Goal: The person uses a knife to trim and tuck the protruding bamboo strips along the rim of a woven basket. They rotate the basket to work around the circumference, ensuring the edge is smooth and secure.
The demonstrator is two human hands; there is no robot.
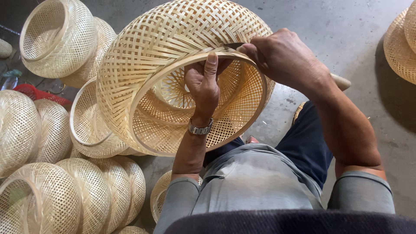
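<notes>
At centre frame, above the lap: large round woven bamboo basket [143, 56], tilted with its open mouth toward the camera, held clear of the grey concrete floor [346, 30]. Pale bamboo hoop [143, 93] fitted around the mouth as rim. Interior empty of loose contents; open star-pattern weave visible at the bottom.

Left of frame: finished baskets [56, 37] of the same weave, stacked and leaning on one another, some mouth-up with rim hoops showing, others dome-up. Contents of these not visible. One more basket [160, 195] partly hidden under the left elbow. Further baskets [401, 43] at the upper right edge. Red mesh item [34, 93] wedged between the stacks at far left. No labels or signs distinguishable.

Left hand [203, 86]: inside the basket mouth, palm against the inner wall, fingers curled loosely, thumb extended upward and pressed on the inside of the rim hoop. Metal wristwatch [200, 128] on this wrist.

Right hand [281, 56]: outside the basket at the top of the rim, closed tightly in a pinch, gripping a dark thin tool [234, 45] laid along the hoop. Exact kind of tool not determinable. Both hands touching the rim, just beside one another.
</notes>
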